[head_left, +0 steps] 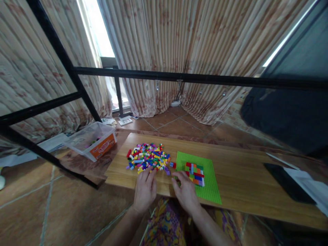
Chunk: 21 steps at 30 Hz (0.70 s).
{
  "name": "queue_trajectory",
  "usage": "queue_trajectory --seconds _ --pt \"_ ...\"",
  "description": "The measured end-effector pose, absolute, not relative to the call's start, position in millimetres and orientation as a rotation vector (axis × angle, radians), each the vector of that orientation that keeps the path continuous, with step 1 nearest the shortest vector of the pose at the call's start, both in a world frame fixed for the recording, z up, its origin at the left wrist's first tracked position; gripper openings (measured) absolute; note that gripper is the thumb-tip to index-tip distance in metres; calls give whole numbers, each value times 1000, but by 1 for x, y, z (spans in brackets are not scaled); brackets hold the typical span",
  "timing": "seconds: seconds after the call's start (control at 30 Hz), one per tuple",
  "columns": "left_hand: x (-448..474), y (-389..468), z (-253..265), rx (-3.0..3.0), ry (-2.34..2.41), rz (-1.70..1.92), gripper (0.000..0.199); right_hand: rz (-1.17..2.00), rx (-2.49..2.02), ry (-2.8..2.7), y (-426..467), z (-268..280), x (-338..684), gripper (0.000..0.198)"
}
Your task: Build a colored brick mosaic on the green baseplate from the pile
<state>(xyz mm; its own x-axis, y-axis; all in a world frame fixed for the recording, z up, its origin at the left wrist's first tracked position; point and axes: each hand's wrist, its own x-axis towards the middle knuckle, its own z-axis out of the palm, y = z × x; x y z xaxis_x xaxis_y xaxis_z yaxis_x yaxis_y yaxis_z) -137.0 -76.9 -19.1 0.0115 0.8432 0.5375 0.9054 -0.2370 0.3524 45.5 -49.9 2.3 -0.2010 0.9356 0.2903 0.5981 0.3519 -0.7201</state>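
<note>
A loose heap of small multicoloured building bricks (pixel 150 156) lies on the left part of the wooden table. My left hand (pixel 145 188) reaches to its near edge, fingers stretched forward and fingertips among the bricks. Right of the heap, my right hand (pixel 186 191) has its thumb and fingers curled together; something small shows by them, too blurred to name. That hand overlaps the left edge of a green baseplate (pixel 214 186), which carries a patch of joined coloured bricks (pixel 196 173). Between heap and plate lie a purple brick (pixel 167 171) and a blue-and-red piece (pixel 172 164).
A clear plastic box (pixel 91 140) with an orange label stands on the floor at the left. Papers and a dark flat object (pixel 288 182) lie at the table's right end. Black metal bars (pixel 164 75) cross beyond the wooden table (pixel 238 171), before curtains (pixel 159 41).
</note>
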Motion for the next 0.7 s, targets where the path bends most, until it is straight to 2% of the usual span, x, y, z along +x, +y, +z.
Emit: queue_trajectory --seconds 0.23,0.33,0.53,0.7 --pt "-146 -45 -10 -1939 -2070 -759 59 355 -1511 -2029 -21 5 29 34" --pt "-141 -36 -13 -1946 -2109 -690 66 347 -1611 -2078 -6 2 29 38" --pt "-140 -32 -18 -2028 -2120 -647 62 418 -1650 -2079 10 -1 28 31" --pt "-141 -32 -14 -2021 -2131 -660 59 545 -1546 -1866 -7 8 32 28"
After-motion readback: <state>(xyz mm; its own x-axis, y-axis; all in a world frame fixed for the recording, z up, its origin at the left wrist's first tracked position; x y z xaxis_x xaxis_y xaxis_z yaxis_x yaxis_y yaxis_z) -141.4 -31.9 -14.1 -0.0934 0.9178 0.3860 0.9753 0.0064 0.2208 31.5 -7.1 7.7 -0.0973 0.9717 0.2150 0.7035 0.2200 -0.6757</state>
